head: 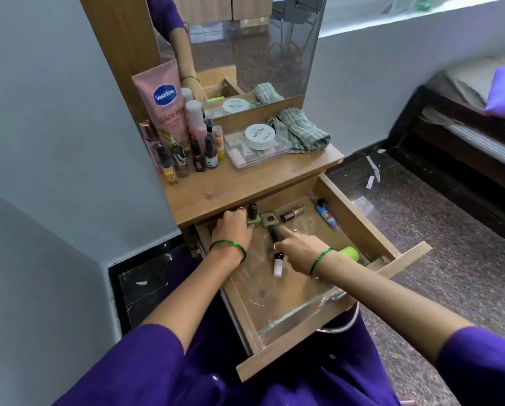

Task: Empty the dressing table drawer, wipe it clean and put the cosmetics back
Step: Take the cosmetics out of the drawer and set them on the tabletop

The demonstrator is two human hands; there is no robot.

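Observation:
The wooden drawer (pixel 359 227) of the dressing table is pulled out towards me. At its back left, my left hand (pixel 232 228) curls around a green nail polish bottle (pixel 253 220) with a black cap. My right hand (pixel 296 247) reaches into the middle, with thumb and index finger closed on a black tube (pixel 273 232). Loose in the drawer lie a square brown compact (pixel 269 219), a brown bottle (pixel 293 213), a blue tube (pixel 328 218), a small white bottle (pixel 277 266) with a dark cap and a green container (pixel 349 254).
On the table top (pixel 245 183) stand a pink Vaseline tube (pixel 165 104) and several small bottles at the left, then a clear box (pixel 257 153) with a white jar (pixel 259 137), and a checked cloth (pixel 301 131). A mirror (pixel 245 39) rises behind. A wall is close at left, a bed (pixel 465 112) at right.

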